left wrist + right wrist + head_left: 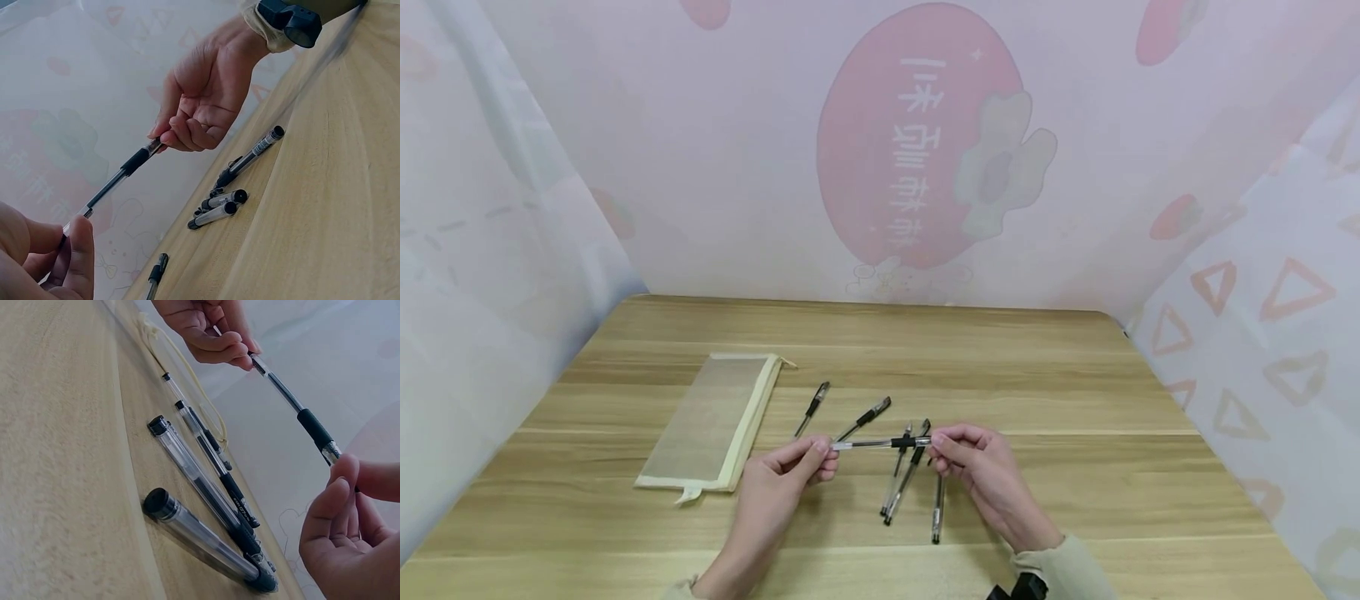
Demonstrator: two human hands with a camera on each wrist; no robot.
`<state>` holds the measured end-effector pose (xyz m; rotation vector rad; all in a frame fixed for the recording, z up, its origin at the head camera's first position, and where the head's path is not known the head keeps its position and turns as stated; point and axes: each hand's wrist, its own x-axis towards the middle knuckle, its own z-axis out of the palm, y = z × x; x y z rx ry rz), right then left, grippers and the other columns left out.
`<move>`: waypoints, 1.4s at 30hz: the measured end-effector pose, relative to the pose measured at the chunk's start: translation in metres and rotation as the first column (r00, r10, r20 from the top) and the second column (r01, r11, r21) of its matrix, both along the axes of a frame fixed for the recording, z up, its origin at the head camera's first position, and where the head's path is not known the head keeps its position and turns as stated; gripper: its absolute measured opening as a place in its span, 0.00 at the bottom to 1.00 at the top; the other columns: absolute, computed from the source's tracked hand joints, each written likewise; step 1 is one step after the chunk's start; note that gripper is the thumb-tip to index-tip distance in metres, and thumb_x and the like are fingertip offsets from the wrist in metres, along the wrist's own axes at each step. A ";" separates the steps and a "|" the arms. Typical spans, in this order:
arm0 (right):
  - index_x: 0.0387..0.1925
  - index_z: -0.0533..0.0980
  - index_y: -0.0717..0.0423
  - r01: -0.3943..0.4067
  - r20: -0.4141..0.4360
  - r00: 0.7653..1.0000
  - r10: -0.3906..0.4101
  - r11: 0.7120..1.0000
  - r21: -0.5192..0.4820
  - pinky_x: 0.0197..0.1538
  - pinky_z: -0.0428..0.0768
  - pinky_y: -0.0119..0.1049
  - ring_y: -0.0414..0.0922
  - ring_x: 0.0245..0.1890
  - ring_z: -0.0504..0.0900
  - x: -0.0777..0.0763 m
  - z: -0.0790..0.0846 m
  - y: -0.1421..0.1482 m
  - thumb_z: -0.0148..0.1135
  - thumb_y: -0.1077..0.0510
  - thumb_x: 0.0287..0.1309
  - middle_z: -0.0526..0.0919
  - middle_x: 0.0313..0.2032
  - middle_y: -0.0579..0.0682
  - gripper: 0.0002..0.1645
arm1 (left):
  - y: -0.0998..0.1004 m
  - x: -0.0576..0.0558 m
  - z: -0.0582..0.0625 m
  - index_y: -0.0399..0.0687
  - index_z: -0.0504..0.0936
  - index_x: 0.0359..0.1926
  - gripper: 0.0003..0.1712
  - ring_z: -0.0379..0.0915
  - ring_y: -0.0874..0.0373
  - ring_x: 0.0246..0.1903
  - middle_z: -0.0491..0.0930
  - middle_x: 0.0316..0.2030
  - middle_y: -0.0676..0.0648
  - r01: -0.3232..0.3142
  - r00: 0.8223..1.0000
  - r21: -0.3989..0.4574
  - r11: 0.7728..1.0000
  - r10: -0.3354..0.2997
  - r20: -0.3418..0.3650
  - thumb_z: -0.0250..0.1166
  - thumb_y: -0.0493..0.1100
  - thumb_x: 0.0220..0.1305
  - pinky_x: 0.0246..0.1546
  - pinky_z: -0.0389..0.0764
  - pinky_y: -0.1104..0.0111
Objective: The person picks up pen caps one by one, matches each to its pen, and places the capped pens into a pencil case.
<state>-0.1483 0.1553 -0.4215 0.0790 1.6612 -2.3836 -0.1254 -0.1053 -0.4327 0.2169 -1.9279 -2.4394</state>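
Between both hands a clear gel pen [880, 444] with a black rubber grip is held level above the table. My left hand [786, 479] pinches its left end between thumb and fingers. At the capped right end, my right hand [988, 475] pinches it the same way. In the right wrist view the pen [284, 394] slants between the two hands, clear of the wood. Below it lie several similar pens, among them one pen [937, 508] by the right hand and two crossing ones, including a pen [907, 483]. Fingers hide both pen tips.
A flat mesh zip pouch [700, 417] with cream edges lies left of the pens. Farther back are a pen [812, 409] and another pen [865, 418]. The wooden table [1000, 358] is enclosed by printed cloth [737, 167] at the back and sides.
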 end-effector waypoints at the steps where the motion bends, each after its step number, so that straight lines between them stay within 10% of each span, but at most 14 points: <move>1: 0.38 0.80 0.67 0.003 0.003 1.000 -0.003 1.000 0.002 0.36 0.83 0.31 0.42 0.27 0.81 0.000 0.000 0.000 0.66 0.70 0.56 0.83 0.34 0.61 0.07 | 0.000 0.000 0.000 0.26 0.81 0.48 0.15 0.82 0.41 0.39 0.83 0.38 0.31 0.003 1.000 -0.002 1.000 -0.003 0.003 0.67 0.33 0.63 0.41 0.84 0.62; 24: 0.47 0.76 0.71 0.038 0.024 0.999 -0.038 0.999 0.009 0.39 0.82 0.32 0.44 0.31 0.80 0.000 -0.006 0.015 0.66 0.68 0.57 0.82 0.37 0.59 0.16 | 0.006 0.007 0.001 0.25 0.81 0.46 0.14 0.79 0.33 0.44 0.80 0.42 0.27 0.177 0.984 0.088 0.980 -0.176 -0.022 0.68 0.30 0.59 0.44 0.83 0.60; 42: 0.49 0.74 0.72 0.022 0.016 1.000 -0.022 1.000 -0.009 0.40 0.82 0.33 0.45 0.32 0.80 -0.008 -0.003 0.014 0.66 0.67 0.57 0.82 0.37 0.58 0.19 | 0.003 0.004 0.001 0.24 0.78 0.49 0.18 0.80 0.36 0.45 0.81 0.43 0.29 0.183 0.983 0.064 0.981 -0.185 0.022 0.68 0.30 0.60 0.45 0.82 0.61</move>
